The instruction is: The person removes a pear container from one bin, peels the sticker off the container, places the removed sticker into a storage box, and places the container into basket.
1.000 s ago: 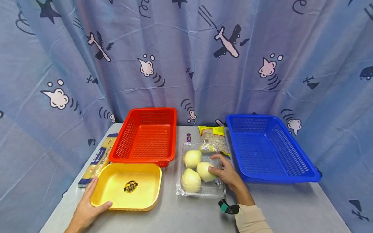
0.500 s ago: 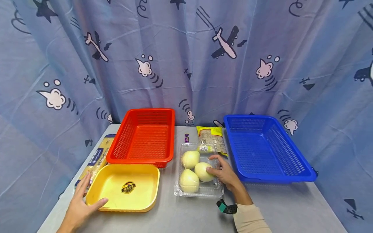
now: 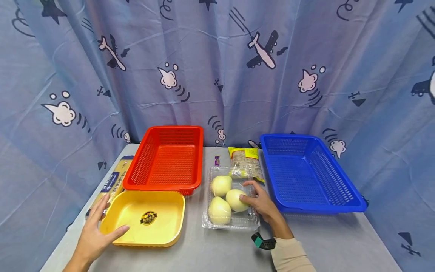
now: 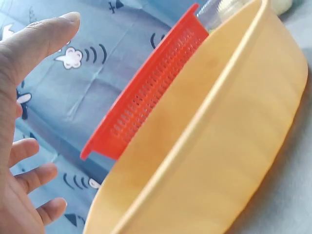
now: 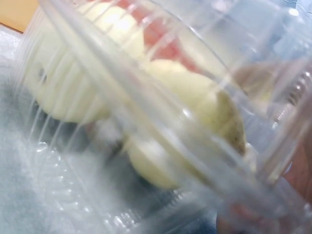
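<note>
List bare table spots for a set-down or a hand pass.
Free: table front-right, below the blue basket; front strip under the yellow tray and clamshell of onions. Crowded: between red basket and blue basket.

Clear glossy plastic clamshell (image 3: 231,221); smooth yellow plastic tray (image 3: 146,219); perforated plastic baskets; cloth curtain (image 3: 217,68).

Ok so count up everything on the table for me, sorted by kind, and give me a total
Mesh baskets: 2, red basket and blue basket
Yellow tray: 1
Clear clamshell box: 1
Pale round fruits in it: 3
Spaghetti pack: 1
Yellow-topped packet: 1
Small purple wrapped sweet: 1
Total: 10
</note>
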`<state>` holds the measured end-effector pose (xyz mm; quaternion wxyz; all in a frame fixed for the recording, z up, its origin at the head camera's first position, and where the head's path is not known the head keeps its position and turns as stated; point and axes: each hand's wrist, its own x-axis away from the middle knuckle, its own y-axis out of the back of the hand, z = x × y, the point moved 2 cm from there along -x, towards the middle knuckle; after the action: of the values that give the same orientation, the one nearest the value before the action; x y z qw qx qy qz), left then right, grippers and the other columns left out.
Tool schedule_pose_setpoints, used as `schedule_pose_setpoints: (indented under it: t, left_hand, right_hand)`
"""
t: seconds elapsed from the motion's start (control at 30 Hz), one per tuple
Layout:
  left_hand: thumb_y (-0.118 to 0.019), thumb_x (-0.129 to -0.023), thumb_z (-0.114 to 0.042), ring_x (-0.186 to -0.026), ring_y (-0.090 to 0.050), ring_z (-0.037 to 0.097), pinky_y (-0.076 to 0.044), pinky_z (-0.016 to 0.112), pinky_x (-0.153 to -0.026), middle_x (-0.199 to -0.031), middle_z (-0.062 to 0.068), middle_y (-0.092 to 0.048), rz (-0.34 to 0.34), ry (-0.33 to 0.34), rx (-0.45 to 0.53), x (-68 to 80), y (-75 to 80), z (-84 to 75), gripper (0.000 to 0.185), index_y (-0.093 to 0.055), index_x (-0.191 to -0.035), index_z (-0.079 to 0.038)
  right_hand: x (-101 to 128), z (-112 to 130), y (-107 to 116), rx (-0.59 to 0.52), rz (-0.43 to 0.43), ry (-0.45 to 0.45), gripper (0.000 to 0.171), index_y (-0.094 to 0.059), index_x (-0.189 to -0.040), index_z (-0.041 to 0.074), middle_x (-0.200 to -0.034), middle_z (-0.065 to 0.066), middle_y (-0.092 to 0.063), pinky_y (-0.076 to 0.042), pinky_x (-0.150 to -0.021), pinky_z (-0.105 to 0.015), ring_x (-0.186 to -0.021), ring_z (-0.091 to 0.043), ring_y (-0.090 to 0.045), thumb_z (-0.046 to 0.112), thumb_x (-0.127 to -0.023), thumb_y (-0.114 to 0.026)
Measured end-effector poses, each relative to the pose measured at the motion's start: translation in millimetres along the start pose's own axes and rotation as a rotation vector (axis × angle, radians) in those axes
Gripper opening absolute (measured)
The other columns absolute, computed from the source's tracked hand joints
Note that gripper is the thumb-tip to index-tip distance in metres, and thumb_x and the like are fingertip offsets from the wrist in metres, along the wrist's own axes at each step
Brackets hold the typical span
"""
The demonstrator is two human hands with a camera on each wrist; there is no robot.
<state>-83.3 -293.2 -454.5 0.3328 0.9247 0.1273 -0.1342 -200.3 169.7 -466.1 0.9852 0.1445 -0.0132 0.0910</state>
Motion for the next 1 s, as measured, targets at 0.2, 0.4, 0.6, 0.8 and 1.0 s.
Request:
schedule_pose_setpoints:
  t: [0.2,0.4,0.6,0.8,1.0]
  left_hand:
    - [-0.087,-0.069,-0.011,-0.116,-0.037,0.005,-0.028,0.007,-0.087,-0.150,0.004,-0.030,-0.025,-0.033,0.043,-1.5,-5.8,-8.8,0.104,-0.028,-0.153,-0.030]
    - [-0.087,-0.068,-0.009,-0.117,-0.037,0.000,-0.029,0.009,-0.089,-0.148,0.001,-0.035,-0.019,-0.064,0.068,-2.0,-9.4,-18.6,0.104,-0.030,-0.153,-0.027]
    - [-0.086,-0.070,-0.005,-0.119,-0.039,0.006,-0.031,0.012,-0.089,-0.148,0.009,-0.036,-0.011,-0.086,0.140,-3.4,-14.8,-32.2,0.101,-0.030,-0.153,-0.024]
    - [-0.083,-0.068,0.004,-0.121,-0.038,0.012,-0.032,0.019,-0.091,-0.148,0.006,-0.037,0.015,-0.173,0.250,-4.1,-22.4,-41.1,0.103,-0.030,-0.153,-0.019]
    - [-0.079,-0.066,0.013,-0.124,-0.040,0.015,-0.033,0.024,-0.093,-0.148,0.005,-0.038,0.058,-0.278,0.363,-6.6,-30.5,-44.7,0.102,-0.030,-0.152,-0.011]
  right_hand:
    - [0,-1,0,-0.009,0.007,0.001,0.045,-0.052,-0.126,0.001,-0.090,-0.014,-0.038,-0.031,-0.062,-0.030,-0.076,-0.022,-0.034,0.010,-0.087,-0.071]
    - [0,-2,0,-0.018,0.008,0.000,0.045,-0.052,-0.126,0.002,-0.093,-0.017,-0.038,-0.031,-0.062,-0.031,-0.077,-0.023,-0.034,0.010,-0.086,-0.072]
    - [0,-2,0,-0.025,0.009,0.001,0.045,-0.051,-0.126,0.002,-0.098,-0.018,-0.038,-0.031,-0.064,-0.032,-0.080,-0.024,-0.033,0.010,-0.087,-0.072]
    - [1,1,-1,-0.019,0.011,-0.012,0.046,-0.051,-0.127,0.002,-0.092,-0.014,-0.038,-0.031,-0.062,-0.030,-0.076,-0.021,-0.034,0.010,-0.087,-0.071]
    - [-2,-4,-1,-0.010,0.013,-0.004,0.045,-0.051,-0.126,0.002,-0.089,-0.013,-0.037,-0.032,-0.061,-0.029,-0.074,-0.021,-0.034,0.009,-0.087,-0.071]
